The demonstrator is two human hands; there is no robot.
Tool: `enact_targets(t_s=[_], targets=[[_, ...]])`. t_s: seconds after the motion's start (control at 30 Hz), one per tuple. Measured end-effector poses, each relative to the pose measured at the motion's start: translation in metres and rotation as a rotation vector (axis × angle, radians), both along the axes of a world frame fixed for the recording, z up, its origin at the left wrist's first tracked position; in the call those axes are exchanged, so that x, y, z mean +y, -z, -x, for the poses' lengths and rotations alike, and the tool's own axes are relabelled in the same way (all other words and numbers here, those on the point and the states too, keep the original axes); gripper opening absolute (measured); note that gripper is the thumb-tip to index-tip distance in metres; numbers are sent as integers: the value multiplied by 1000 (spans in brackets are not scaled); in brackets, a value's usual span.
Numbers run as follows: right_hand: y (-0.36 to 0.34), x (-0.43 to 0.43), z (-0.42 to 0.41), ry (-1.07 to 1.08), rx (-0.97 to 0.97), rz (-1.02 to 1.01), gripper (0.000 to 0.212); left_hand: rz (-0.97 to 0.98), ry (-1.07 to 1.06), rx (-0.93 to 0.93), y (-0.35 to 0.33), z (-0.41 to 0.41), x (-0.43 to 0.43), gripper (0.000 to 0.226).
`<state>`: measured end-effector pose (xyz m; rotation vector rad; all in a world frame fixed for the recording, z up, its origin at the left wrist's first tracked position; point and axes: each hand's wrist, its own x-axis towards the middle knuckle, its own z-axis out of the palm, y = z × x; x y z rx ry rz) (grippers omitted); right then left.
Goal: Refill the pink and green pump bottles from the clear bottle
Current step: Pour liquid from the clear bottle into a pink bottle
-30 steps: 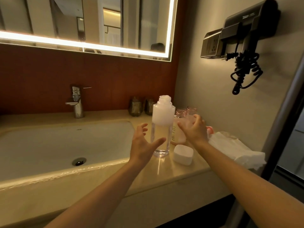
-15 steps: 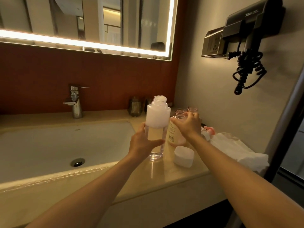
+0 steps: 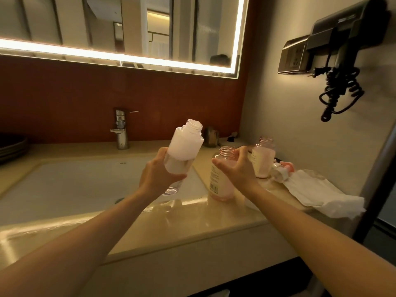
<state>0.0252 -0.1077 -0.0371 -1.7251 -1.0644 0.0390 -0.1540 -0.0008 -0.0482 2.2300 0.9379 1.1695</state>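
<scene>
My left hand [image 3: 157, 179] grips the clear bottle [image 3: 186, 146], lifted off the counter and tilted right, its open neck up. My right hand [image 3: 236, 168] holds a small uncapped bottle [image 3: 221, 185] with a label and pinkish contents, standing on the counter edge beside the sink. A second uncapped small bottle [image 3: 263, 159] with pale contents stands behind it to the right. Which one is pink and which green I cannot tell in this light. Pump heads [image 3: 280, 169], one pink, lie beside the far bottle.
The sink basin [image 3: 75, 189] and faucet [image 3: 121, 129] lie to the left. White tissue [image 3: 317, 191] is spread on the counter at the right. Two dark jars [image 3: 211, 137] stand by the back wall. A hair dryer [image 3: 342, 39] hangs on the right wall.
My left hand closed on the clear bottle, lifted it and tilted it to the right. My right hand took hold of the nearer small bottle and drew it forward, covering the white cap.
</scene>
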Motion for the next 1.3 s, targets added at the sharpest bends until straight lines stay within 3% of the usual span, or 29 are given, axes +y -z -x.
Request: enact_targets(t_s=[0.23, 0.63, 1.3], targets=[[14, 1, 53, -83, 33, -100, 59, -137, -42, 111, 0, 28, 5, 76], [19, 3, 61, -60, -10, -143, 60, -385, -60, 271, -13, 51, 12, 75], [19, 2, 63, -47, -25, -151, 58, -646, -160, 306, -33, 48, 12, 71]])
